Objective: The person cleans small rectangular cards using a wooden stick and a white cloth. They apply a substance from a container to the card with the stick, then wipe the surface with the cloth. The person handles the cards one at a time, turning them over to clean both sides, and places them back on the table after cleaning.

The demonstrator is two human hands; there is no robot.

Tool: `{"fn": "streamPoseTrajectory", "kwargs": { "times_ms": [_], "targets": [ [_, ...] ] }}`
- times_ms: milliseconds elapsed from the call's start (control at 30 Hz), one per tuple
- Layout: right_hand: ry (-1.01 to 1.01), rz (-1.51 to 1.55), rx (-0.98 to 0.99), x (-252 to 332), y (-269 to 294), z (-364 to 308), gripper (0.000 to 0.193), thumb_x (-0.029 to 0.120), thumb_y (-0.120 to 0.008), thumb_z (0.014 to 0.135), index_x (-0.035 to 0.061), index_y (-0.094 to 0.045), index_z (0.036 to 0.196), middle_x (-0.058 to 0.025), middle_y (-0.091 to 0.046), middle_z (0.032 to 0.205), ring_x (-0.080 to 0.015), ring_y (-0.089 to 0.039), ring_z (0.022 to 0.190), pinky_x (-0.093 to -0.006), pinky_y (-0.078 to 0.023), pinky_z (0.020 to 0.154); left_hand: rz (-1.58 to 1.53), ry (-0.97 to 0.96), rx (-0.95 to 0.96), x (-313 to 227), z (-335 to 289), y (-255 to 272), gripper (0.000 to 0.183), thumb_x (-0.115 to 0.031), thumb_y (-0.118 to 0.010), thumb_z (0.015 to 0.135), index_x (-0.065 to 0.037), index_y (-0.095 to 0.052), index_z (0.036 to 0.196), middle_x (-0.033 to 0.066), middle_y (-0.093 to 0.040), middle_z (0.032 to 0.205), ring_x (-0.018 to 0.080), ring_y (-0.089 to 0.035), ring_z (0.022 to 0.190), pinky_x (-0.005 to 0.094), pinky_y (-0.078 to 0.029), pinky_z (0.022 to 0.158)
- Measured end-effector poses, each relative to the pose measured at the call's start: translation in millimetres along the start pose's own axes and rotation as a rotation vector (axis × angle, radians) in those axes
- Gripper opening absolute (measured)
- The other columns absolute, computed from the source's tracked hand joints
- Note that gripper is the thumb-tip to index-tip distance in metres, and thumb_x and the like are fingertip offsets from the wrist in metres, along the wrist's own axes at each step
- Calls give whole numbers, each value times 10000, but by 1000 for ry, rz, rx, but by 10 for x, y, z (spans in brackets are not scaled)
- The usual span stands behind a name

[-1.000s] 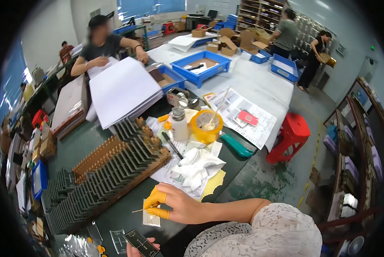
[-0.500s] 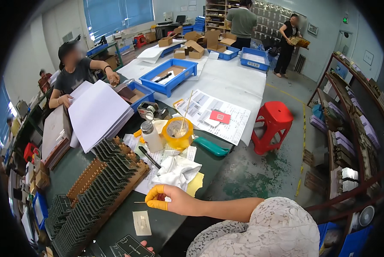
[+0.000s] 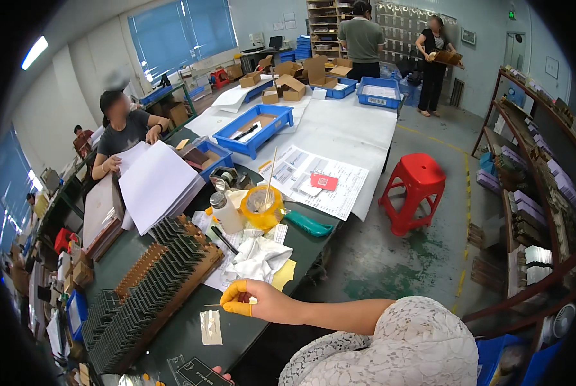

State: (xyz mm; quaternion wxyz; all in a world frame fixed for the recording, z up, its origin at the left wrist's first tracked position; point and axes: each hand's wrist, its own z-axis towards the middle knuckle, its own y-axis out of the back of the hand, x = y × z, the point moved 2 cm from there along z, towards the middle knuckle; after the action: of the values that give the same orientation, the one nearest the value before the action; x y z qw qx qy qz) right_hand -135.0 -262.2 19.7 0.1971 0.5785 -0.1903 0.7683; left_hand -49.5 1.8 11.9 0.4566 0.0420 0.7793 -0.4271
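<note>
Yellow finger cots cover the fingertips of my right hand (image 3: 256, 301), which pinches a thin stick (image 3: 213, 305) and points it left. Below the stick's tip, a small cream card (image 3: 211, 329) with a shiny patch lies on the dark green table (image 3: 262, 329). Only the fingertips of my left hand (image 3: 221, 373) show at the lower edge, gripping a flat black plate (image 3: 201, 373) with white outlines and lettering. To the left, a long brown rack (image 3: 195, 273) holds several similar dark plates standing in rows.
Beyond my right hand lie a crumpled white cloth (image 3: 259, 256), a black pen (image 3: 225, 240), a white bottle (image 3: 225, 212), a yellow tape roll (image 3: 262, 207) and a green-handled tool (image 3: 308, 223). A red stool (image 3: 413, 193) stands right. A co-worker (image 3: 124, 128) handles white sheets (image 3: 159, 183) across the table.
The view has shifted slightly. My right hand keeps its pinch on the stick near the card, and my left hand still grips the plate. The co-worker's arm has drawn in toward the sheets.
</note>
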Motion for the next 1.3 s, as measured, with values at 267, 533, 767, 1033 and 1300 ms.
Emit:
{"fn": "streamPoseTrajectory", "kwargs": {
  "times_ms": [267,533,767,1033,1300],
  "targets": [
    [66,48,-2,126,139,-80,179,133,-673,889,39,-631,1036,-6,-625,934,-77,-528,806,-232,-436,730,-181,15,46,-29,-177,-261,454,-310,-505,968,-20,-467,1315,222,-560,1228,341,-552,1092,439,-470,929],
    [147,28,-37,171,235,-125,181,129,-696,862,27,-629,996,-18,-610,896,-93,-539,785,-238,-429,694,-200,6,59,-2,-174,-487,453,-312,-543,953,-42,-493,1314,211,-579,1205,333,-567,1027,410,-488,850],
    [179,63,53,287,150,38,155,157,-676,882,66,-628,998,-17,-564,951,-109,-519,872,-259,-400,759,-224,-83,-36,-148,-232,-493,519,-354,-551,948,-47,-455,1355,232,-575,1198,333,-587,965,408,-513,799],
    [101,51,48,106,137,26,137,143,-669,884,68,-625,990,-6,-560,934,-102,-522,852,-251,-399,752,-220,27,5,-98,43,-576,499,-331,-542,951,1,-474,1318,217,-576,1197,318,-584,983,407,-515,828],
    [81,20,0,-74,116,134,165,127,-691,861,46,-629,990,-34,-605,913,-112,-545,801,-250,-436,708,-431,96,73,-86,278,-500,475,-287,-501,969,-15,-450,1354,185,-542,1275,324,-534,1094,442,-431,951]
  ]
}}
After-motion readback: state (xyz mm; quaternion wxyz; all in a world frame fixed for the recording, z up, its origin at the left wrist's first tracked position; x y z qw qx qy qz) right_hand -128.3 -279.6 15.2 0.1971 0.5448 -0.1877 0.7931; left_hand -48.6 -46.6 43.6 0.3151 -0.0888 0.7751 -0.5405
